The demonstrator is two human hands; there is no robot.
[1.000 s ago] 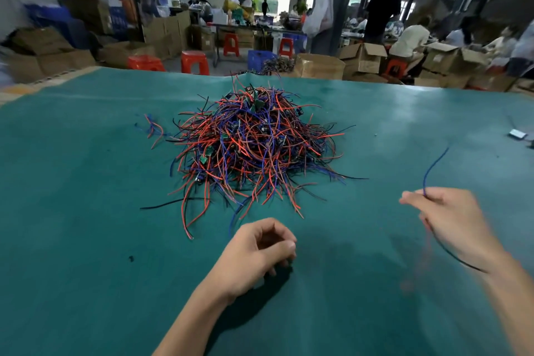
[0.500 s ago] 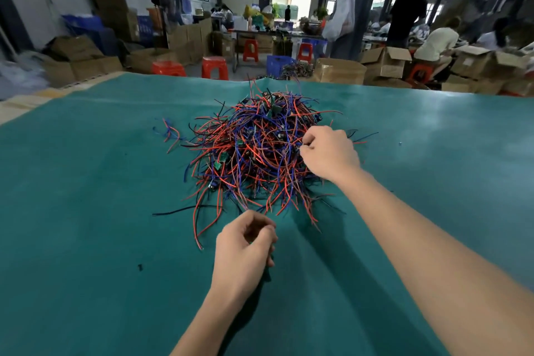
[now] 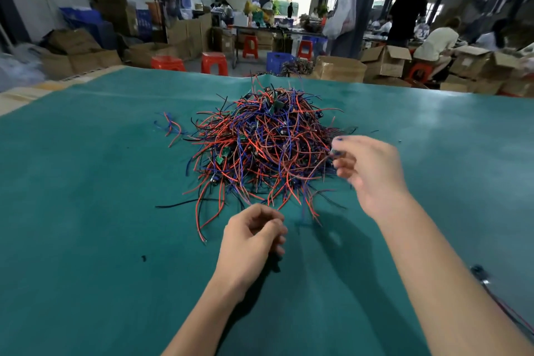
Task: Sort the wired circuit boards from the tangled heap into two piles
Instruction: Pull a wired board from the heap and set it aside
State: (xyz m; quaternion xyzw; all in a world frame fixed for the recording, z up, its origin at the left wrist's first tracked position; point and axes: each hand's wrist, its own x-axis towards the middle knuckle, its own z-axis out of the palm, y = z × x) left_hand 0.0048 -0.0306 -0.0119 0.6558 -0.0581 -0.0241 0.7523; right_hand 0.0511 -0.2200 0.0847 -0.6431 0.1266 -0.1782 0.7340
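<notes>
Pinching, seemingly, a board [image 3: 335,153]: right hand [image 3: 372,170].

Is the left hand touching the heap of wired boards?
No, the left hand rests curled on the green table, just in front of the heap, apart from its main mass.

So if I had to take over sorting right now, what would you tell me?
Right hand: at the heap's right edge, pinching a small wired piece; blurred, so exactly what is unclear.
Left hand: near the heap's front edge, fingers curled; whether it holds anything I cannot tell.
Tangled heap: mid-table on the green mat, still big.
Done: a few loose wires lie left of the heap.
Left: nearly all the sorting.
</notes>
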